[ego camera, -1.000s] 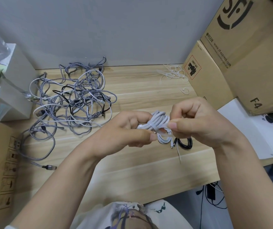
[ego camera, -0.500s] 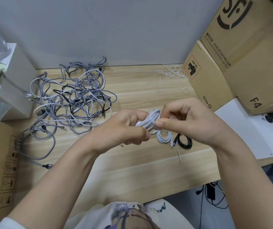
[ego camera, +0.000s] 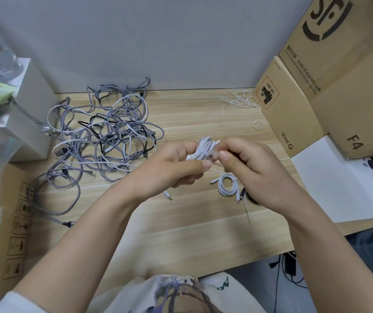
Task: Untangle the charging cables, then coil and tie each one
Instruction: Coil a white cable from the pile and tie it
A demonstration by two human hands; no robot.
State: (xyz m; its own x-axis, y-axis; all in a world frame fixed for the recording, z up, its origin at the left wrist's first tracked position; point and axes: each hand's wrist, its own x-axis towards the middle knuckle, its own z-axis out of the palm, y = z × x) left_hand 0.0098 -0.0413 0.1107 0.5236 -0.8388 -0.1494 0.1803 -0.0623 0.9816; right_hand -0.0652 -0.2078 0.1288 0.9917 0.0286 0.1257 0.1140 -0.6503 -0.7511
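Your left hand (ego camera: 176, 168) clamps the white coiled cable (ego camera: 204, 149) above the desk's center so its loops stay bunched while your right hand (ego camera: 246, 163), at three o'clock, pinches the tie (ego camera: 212, 154) around it.

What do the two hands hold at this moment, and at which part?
The left hand grips a coiled white cable at the lower part of its bundle. The right hand pinches the white tie wrapped around its middle.

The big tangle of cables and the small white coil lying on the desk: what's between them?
In the head view, the left hand sits between the tangle and the white coil, gripping a bundled white cable.
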